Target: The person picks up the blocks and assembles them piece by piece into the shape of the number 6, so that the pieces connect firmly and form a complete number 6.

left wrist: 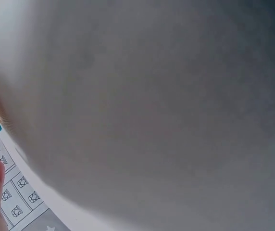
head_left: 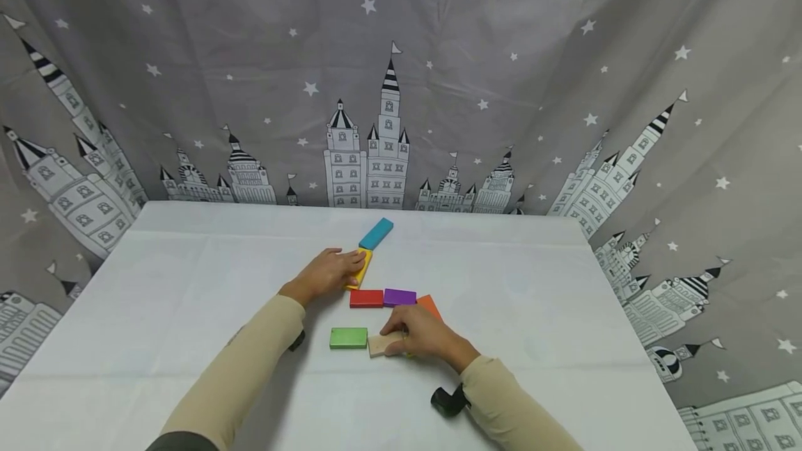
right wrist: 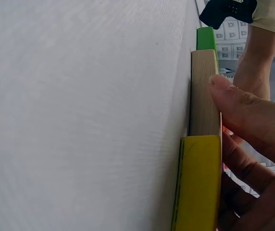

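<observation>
In the head view my left hand [head_left: 328,271] is at a yellow block [head_left: 363,268], its fingers at the far end and its thumb near the close end. A blue block [head_left: 376,234] lies at an angle off that far end. My right hand [head_left: 425,331] pinches a plain wooden block [head_left: 383,344], thumb on the near side, fingers on the far side. That block lies end to end between a green block [head_left: 348,338] and a second yellow block [right wrist: 199,185], which the right hand mostly hides in the head view.
Behind the right hand lie a red block [head_left: 366,298], a purple block [head_left: 399,297] and a partly covered orange block [head_left: 429,307]. All rest on a white-covered table [head_left: 188,284]. A grey curtain [head_left: 501,40] with printed castles hangs behind the table's far edge.
</observation>
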Demonstrator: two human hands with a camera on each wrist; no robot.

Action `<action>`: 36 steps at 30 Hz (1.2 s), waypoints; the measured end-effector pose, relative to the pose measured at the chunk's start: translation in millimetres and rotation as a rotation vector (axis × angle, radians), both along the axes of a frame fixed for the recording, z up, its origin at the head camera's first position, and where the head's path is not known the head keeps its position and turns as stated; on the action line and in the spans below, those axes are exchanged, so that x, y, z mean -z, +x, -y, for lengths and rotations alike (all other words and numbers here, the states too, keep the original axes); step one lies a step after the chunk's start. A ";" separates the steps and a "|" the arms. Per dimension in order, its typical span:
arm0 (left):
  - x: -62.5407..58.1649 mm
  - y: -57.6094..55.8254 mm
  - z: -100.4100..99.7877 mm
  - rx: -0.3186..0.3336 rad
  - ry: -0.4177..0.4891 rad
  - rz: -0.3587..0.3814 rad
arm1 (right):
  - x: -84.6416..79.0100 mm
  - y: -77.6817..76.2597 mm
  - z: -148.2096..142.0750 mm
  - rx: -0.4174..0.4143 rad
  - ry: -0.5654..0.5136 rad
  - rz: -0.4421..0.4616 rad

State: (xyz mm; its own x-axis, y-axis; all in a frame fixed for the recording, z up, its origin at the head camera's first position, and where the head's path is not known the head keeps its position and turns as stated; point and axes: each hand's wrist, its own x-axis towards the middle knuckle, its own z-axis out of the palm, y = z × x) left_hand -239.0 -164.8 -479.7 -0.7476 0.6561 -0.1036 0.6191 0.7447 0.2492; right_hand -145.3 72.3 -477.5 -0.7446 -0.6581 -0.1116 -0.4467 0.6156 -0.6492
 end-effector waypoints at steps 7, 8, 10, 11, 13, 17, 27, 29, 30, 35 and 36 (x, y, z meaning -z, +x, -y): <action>-2.5 -5.3 -4.0 -0.025 -0.026 0.005 | -1.8 -7.3 0.7 0.013 0.014 0.004; -2.9 -6.2 -4.7 -0.025 -0.031 0.002 | -2.2 -8.1 0.5 0.016 0.016 0.003; -3.9 -7.8 -6.1 -0.022 -0.039 -0.004 | -2.5 -9.6 0.2 0.014 0.020 -0.005; -4.5 -8.5 -6.7 -0.023 -0.045 -0.006 | -2.5 -10.3 0.1 0.011 0.024 -0.010; -5.7 -9.5 -7.9 -0.031 -0.061 -0.005 | -2.5 -11.9 0.2 0.004 0.029 -0.019; -8.0 -10.8 -10.5 -0.058 -0.103 -0.006 | -2.3 -14.5 1.1 0.003 0.038 -0.021; -14.1 -15.5 -19.1 -0.088 -0.115 0.011 | -0.9 -18.8 -1.2 0.046 0.061 0.002; -14.8 -16.3 -20.7 -0.088 -0.118 0.039 | 0.2 -20.2 -3.1 0.052 0.057 0.008; -15.2 -16.4 -21.3 -0.092 -0.118 0.057 | 0.8 -21.1 -4.2 0.054 0.054 0.011; -18.2 -14.3 -21.5 -0.103 -0.103 0.071 | 0.3 -25.2 -10.6 0.059 0.032 0.024; -19.3 -12.9 -20.6 -0.112 -0.089 0.064 | -0.2 -26.2 -11.9 0.058 0.031 0.023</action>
State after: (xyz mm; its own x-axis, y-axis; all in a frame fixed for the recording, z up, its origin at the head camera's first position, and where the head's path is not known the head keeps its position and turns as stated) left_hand -252.0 -144.1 -460.4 -0.8057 0.5549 -0.2071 0.5157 0.8292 0.2155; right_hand -171.5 84.2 -477.3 -0.7786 -0.6097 -0.1487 -0.3949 0.6601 -0.6390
